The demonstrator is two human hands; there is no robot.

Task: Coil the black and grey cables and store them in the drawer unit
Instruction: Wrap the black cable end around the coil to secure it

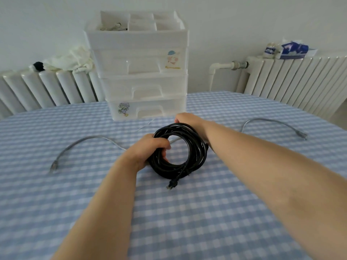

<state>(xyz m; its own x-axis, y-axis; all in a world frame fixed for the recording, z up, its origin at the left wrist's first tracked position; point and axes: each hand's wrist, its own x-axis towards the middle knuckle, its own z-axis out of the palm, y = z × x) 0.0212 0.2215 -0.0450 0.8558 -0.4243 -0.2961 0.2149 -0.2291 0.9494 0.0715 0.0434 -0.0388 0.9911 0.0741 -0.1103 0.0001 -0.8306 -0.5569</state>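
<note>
Right hand's (pixel 187 120) fingers behind black cable (pixel 195 147); grey cable's (pixel 90 140) middle likewise.

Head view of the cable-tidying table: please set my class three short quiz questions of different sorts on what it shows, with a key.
1. True or false: the grey cable is already coiled.
2. Which hand grips the near-left side of the black cable coil? A) left hand B) right hand
3. Fill in: the bottom drawer of the drawer unit is ____ (open/closed).

Key
1. False: it lies loose across the checked tablecloth, an end plug out on each side.
2. A: its fingers curl through the coil's centre; the right hand holds the far edge.
3. Closed, like the others.
</note>
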